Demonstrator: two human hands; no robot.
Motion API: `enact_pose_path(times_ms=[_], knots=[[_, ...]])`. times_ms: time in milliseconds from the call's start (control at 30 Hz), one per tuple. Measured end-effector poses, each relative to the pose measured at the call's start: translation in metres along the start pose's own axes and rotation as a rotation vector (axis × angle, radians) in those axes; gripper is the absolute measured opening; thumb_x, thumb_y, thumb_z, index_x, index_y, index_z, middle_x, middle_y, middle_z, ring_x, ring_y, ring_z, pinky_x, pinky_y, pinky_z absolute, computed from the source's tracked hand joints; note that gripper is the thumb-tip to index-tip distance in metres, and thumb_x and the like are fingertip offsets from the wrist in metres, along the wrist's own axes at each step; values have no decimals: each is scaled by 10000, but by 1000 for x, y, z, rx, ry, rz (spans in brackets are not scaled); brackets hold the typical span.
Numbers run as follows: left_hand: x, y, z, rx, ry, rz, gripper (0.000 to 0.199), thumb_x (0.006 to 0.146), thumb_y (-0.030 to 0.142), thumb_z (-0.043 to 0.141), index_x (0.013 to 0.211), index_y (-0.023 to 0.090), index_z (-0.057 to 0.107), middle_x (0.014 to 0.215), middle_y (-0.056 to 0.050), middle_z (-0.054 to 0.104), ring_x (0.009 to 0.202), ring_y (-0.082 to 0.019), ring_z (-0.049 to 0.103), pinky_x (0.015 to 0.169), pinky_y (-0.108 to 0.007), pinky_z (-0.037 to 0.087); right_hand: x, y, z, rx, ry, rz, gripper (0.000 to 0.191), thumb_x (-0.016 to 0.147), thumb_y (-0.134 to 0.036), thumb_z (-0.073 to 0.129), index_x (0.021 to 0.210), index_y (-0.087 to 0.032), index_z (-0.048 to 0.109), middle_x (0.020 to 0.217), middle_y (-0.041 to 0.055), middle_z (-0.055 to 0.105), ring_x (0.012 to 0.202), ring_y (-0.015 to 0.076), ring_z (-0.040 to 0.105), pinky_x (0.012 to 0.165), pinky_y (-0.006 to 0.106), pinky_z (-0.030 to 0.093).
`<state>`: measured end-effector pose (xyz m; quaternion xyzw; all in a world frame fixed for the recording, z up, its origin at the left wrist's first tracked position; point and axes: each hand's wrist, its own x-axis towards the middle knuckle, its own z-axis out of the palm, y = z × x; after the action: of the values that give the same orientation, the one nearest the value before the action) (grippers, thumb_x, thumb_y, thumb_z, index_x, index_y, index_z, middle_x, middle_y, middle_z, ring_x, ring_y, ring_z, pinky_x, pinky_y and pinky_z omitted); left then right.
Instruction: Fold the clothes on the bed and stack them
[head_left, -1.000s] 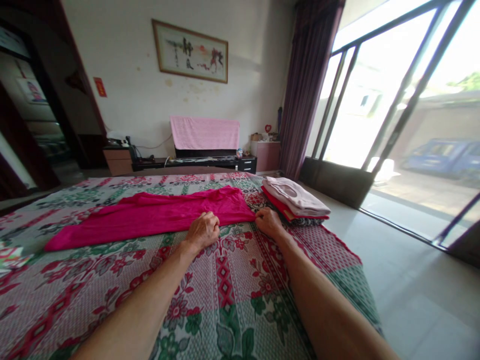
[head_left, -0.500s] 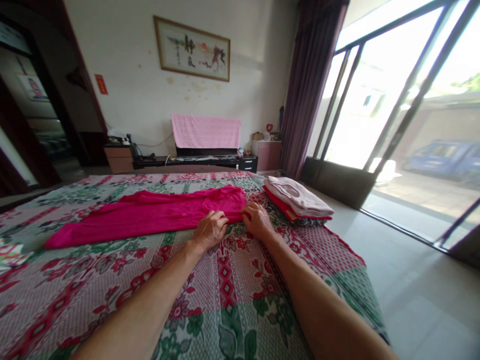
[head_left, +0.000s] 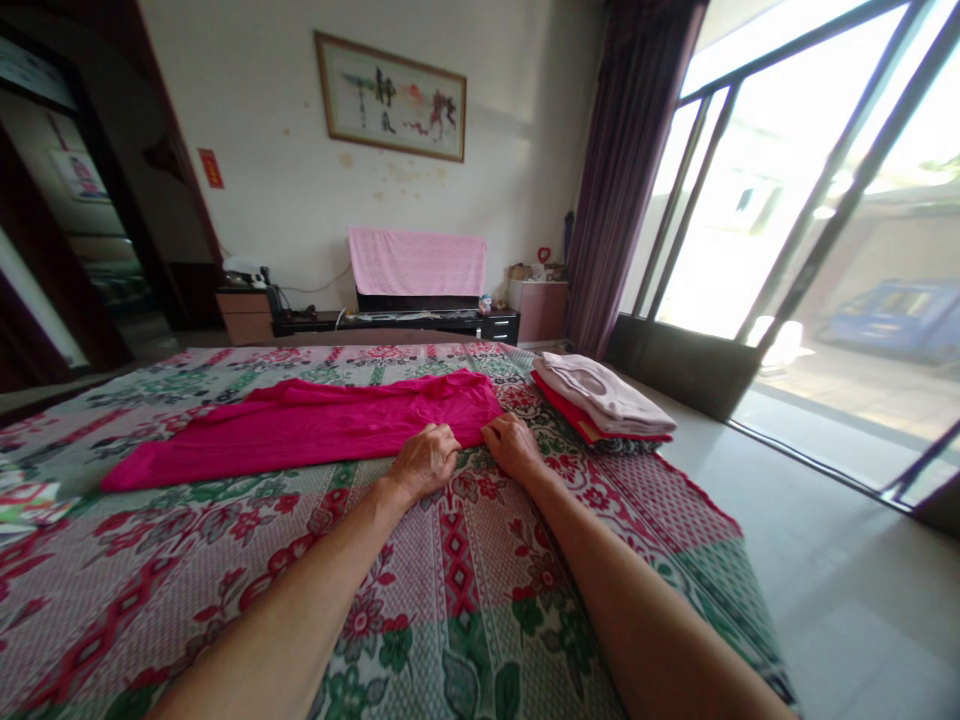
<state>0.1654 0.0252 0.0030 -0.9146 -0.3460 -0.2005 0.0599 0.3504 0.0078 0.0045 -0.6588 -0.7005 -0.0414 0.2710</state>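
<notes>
A bright pink garment (head_left: 315,425) lies folded lengthwise across a bed covered by a floral red, green and pink blanket (head_left: 465,580). My left hand (head_left: 424,459) grips the garment's near edge close to its right end. A short way to the right, my right hand (head_left: 512,443) pinches the same edge at the garment's right end. Both forearms stretch out over the blanket toward it.
A stack of folded clothes (head_left: 604,403), pale pink on red, sits at the bed's right edge. The tiled floor (head_left: 817,560) and glass sliding doors (head_left: 780,220) are to the right. A low cabinet with a pink cloth (head_left: 417,262) stands at the far wall.
My right hand has slid left along the garment's edge, closer to my left hand, and the garment's right end has drawn in with it. The left hand stayed in place.
</notes>
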Motion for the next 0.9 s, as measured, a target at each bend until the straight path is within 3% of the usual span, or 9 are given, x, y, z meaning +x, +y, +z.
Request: enact_pose_path(times_ms=[167,333,533,667,800,900], knots=[[0,1,-1,27,46,-70,252,860,189,470,971,187,697,940,-70,663,930,-196,577,891,-326,437,-3,-2,1,20,1,-54,192,862,-258,525,863,-198,707,1029,69,667,983,178,556,896,269,369],[-1,-4,0,120,157,-296,394,891,325,468,1207,131,601,1279,-133,582,1180,-266,502,1005,-398,386,-5,-6,-2,20,-27,-74,188,872,-209,476,894,-196,662,1042,55,665,1015,188,549,887,288,358],[-7,-9,10,168,104,-566,438,873,414,474,1134,105,642,1289,-196,566,1208,-344,488,975,-481,403,-8,-7,0,-16,-48,-51,194,872,-214,451,951,-189,627,1083,80,655,1062,213,538,879,312,361],[-8,-9,19,173,98,-625,478,870,433,466,1201,121,612,1333,-204,533,1227,-343,474,972,-490,404,-2,-9,-3,-64,-88,-8,229,851,-211,451,977,-195,641,1085,100,666,1067,243,554,876,347,383],[-9,-9,21,179,81,-637,524,885,457,434,1251,109,575,1371,-210,504,1271,-341,438,1003,-494,378,20,-20,-11,-121,-190,22,219,757,-165,523,888,-195,696,1021,108,694,995,260,606,841,346,414],[-9,-8,19,168,48,-632,570,896,475,400,1281,81,545,1400,-221,471,1300,-352,410,1024,-498,355,34,-30,-5,-40,-108,-61,286,750,-112,505,942,-185,704,1016,91,695,961,206,618,830,277,419]])
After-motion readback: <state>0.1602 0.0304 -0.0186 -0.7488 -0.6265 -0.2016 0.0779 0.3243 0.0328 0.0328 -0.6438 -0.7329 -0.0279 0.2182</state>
